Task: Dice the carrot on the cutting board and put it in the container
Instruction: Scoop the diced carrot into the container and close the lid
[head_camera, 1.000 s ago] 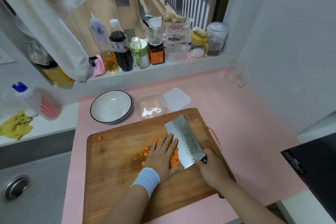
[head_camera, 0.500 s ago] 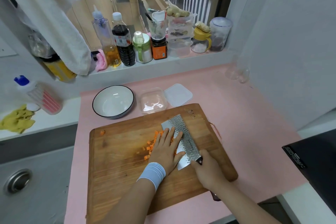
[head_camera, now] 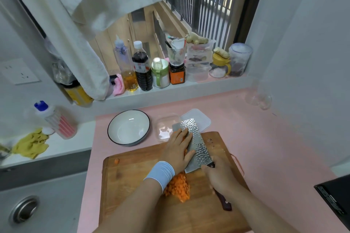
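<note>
- One stray carrot cube (head_camera: 116, 161) lies alone near the far-left corner of the cutting board (head_camera: 132, 185), well apart from everything else. It is left to gather.
- A white bowl (head_camera: 130, 130) with a dark rim stands on the pink tabletop (head_camera: 265, 147) just beyond the board's far edge, holding nothing that I can see.
- The clear container (head_camera: 163, 126) sits just beside the bowl, at the board's far edge. I see no orange in it, though my hand and the blade hide part of it.
- My left hand (head_camera: 178, 149) is flat, fingers straight and together. It presses a small load of dice against the broad side of the blade, and a little orange shows under my palm.
- A pile of diced carrot (head_camera: 178, 187) lies on the board toward its near edge, below my left wrist. The dicing looks done, but most of the carrot is not yet in the container.
- The cleaver (head_camera: 199, 148) is tilted with its tip reaching over the container's rim. I judge this to be a first scoop about to be tipped in.
- My right hand (head_camera: 221, 176) is curled round the cleaver's handle.
- The container's lid (head_camera: 203, 119) lies flat on the tabletop just right of it, partly behind the blade.
</note>
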A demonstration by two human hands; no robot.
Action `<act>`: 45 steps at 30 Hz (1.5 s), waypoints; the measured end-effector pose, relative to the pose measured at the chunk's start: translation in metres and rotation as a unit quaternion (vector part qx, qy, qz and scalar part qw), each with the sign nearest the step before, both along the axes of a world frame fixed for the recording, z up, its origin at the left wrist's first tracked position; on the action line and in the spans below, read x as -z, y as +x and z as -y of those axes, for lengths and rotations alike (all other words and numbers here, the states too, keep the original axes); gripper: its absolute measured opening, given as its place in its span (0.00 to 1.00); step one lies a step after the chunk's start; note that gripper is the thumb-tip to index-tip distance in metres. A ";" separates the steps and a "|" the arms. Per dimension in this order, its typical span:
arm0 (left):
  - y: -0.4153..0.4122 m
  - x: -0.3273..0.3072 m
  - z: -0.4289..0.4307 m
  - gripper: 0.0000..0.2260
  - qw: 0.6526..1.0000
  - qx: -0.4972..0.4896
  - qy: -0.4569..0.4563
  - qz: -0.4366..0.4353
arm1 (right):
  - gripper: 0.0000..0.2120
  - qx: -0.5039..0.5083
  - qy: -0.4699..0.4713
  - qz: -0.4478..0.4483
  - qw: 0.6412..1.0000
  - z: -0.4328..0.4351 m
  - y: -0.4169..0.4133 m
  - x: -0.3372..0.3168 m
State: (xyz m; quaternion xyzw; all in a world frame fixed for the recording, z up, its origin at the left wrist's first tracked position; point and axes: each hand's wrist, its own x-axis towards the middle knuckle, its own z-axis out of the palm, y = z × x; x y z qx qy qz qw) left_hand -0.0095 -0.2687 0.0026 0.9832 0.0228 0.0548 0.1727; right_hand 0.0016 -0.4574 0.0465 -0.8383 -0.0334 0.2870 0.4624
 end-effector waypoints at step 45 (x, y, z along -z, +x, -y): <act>0.057 0.024 -0.099 0.24 0.997 -0.030 0.058 -0.038 | 0.10 -0.019 -0.128 0.075 0.989 -0.086 0.074 -0.020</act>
